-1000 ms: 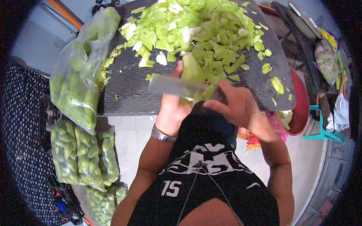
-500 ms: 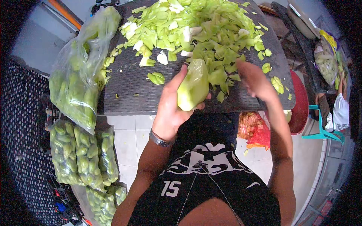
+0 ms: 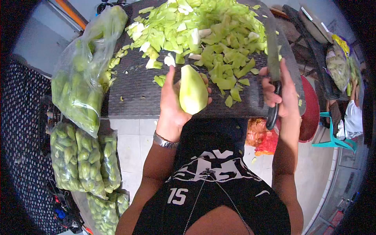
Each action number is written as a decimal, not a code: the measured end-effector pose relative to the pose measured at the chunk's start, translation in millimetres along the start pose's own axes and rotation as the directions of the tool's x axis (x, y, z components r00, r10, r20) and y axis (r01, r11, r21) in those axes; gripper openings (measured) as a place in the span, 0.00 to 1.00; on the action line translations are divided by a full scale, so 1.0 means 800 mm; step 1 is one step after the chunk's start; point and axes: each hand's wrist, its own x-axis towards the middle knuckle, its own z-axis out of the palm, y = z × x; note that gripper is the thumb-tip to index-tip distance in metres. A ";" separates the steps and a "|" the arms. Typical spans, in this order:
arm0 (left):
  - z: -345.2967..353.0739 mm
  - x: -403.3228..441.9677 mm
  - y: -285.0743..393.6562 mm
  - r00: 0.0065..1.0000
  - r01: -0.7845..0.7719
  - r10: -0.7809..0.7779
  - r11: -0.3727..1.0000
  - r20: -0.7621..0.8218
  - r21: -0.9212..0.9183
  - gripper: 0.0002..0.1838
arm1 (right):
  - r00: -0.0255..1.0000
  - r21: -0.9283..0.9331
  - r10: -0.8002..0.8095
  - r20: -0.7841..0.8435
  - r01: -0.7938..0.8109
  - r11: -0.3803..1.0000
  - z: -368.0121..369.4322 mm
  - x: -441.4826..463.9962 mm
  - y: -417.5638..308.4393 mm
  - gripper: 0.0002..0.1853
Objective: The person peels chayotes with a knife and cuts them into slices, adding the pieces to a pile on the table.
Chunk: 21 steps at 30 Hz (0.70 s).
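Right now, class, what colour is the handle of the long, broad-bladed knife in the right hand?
The knife handle is black, best seen in the head view.

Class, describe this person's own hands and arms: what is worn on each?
The left hand and right hand wear no gloves. A silver-coloured watch with a metal band circles the left wrist; the right wrist shows none. No sleeves cover the forearms. The top is black with white markings.

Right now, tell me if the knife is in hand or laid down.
In hand: the right hand holds the knife by its black handle.
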 end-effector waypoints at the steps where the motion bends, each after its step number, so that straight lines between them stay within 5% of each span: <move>1: 0.002 0.000 -0.002 1.000 -0.020 0.021 1.000 -0.019 0.015 0.22 | 1.000 -0.019 -0.012 0.003 0.012 1.000 -0.001 0.001 0.010 0.33; 6: 0.006 0.006 -0.012 0.982 -0.147 0.152 0.988 -0.113 0.056 0.24 | 0.999 -0.181 0.016 0.048 -0.007 0.984 0.016 -0.010 0.055 0.31; 8: 0.000 0.011 -0.009 0.988 -0.152 0.152 0.988 0.002 0.016 0.24 | 0.996 -0.340 0.044 0.080 -0.014 0.940 0.022 -0.021 0.074 0.32; 11: 0.002 0.015 -0.007 0.990 -0.127 0.129 0.991 0.056 -0.038 0.23 | 0.950 -0.344 0.136 0.280 -0.033 0.938 0.049 -0.040 0.085 0.33; 14: 0.005 0.017 -0.012 0.992 -0.119 0.121 0.992 0.027 -0.049 0.24 | 0.947 -0.358 0.202 0.251 -0.103 0.928 0.066 -0.046 0.095 0.29; 17: -0.007 0.021 -0.016 0.991 -0.120 0.123 0.991 0.052 -0.052 0.25 | 0.988 -0.538 0.001 0.154 0.083 0.839 0.067 -0.048 0.110 0.25; 21: 0.004 0.014 -0.018 0.992 -0.055 0.073 0.983 0.098 -0.176 0.24 | 0.995 -0.479 -0.042 0.087 0.079 0.874 0.081 -0.050 0.107 0.17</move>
